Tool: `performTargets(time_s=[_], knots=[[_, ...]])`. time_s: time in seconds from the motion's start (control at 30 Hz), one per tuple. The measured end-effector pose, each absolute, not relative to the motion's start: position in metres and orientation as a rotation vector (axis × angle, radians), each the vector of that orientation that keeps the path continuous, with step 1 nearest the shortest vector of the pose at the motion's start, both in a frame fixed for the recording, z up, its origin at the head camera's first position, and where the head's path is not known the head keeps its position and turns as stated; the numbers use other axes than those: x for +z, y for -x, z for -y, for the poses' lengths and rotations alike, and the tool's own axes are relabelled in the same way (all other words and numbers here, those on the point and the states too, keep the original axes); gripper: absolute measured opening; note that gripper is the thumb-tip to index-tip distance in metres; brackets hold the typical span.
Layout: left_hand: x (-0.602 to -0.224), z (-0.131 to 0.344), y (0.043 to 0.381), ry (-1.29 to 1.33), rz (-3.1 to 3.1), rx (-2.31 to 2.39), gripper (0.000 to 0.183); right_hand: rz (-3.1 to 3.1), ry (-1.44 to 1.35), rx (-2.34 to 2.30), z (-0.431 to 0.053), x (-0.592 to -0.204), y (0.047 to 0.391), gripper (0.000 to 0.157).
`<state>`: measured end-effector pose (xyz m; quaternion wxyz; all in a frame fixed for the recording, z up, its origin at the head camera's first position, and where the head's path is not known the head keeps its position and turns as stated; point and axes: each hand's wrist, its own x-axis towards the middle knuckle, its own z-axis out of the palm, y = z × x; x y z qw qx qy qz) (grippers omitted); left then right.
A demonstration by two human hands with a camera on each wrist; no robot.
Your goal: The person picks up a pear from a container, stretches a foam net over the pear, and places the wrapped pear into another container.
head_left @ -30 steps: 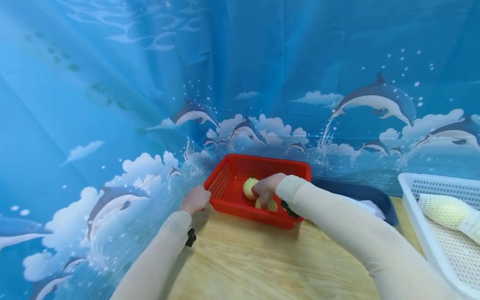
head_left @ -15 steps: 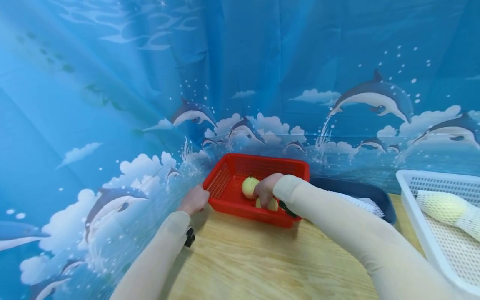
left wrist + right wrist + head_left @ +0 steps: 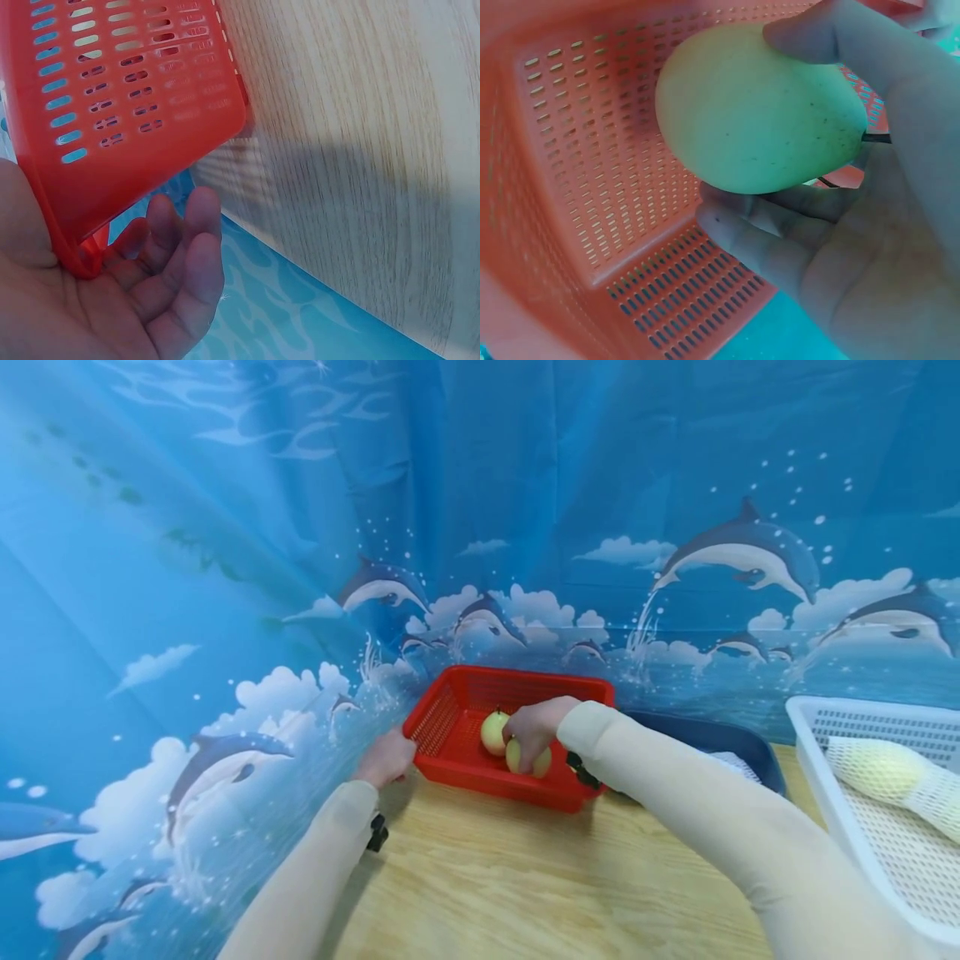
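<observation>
A red plastic basket [image 3: 502, 789] with slotted walls stands on the wooden table. My left hand [image 3: 386, 758] grips its rim at the left end; in the left wrist view the rim lies between the thumb and the curled fingers [image 3: 202, 214]. Inside the basket my right hand [image 3: 534, 727] holds a pale yellow-green pear [image 3: 757, 112], thumb on one side and fingers on the other. The pear's dark stem points toward the palm. A second pear [image 3: 494, 732], stem up, sits in the basket just left of the right hand.
To the right of the basket is a dark blue tray [image 3: 675, 725] with white foam netting [image 3: 735, 764], partly behind the right forearm. Farther right, a white basket [image 3: 813, 760] holds netted fruit [image 3: 877, 768]. A blue dolphin-print curtain [image 3: 480, 510] hangs behind and to the left.
My right hand has risen slightly with the pear, which now shows higher above the basket floor. The left hand keeps its grip on the rim.
</observation>
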<state>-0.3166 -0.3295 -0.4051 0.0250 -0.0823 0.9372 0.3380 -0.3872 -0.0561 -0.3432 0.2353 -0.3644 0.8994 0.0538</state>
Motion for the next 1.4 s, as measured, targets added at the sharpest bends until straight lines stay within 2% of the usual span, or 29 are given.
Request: performTargets(time_s=[0.87, 1.17, 1.4], knots=[[-0.405, 0.328, 0.316, 0.249, -2.89, 1.05, 0.041, -2.486, 1.038, -0.115, -0.014, -0.279, 0.37, 0.063], [-0.41, 0.333, 0.316, 0.212, -2.902, 1.041, 0.038, -2.455, 1.05, -0.149, -0.039, -0.278, 0.361, 0.058], [-0.41, 0.332, 0.318, 0.237, -2.889, 1.037, 0.044, -2.461, 1.029, -0.129, -0.052, -0.285, 0.357, 0.058]])
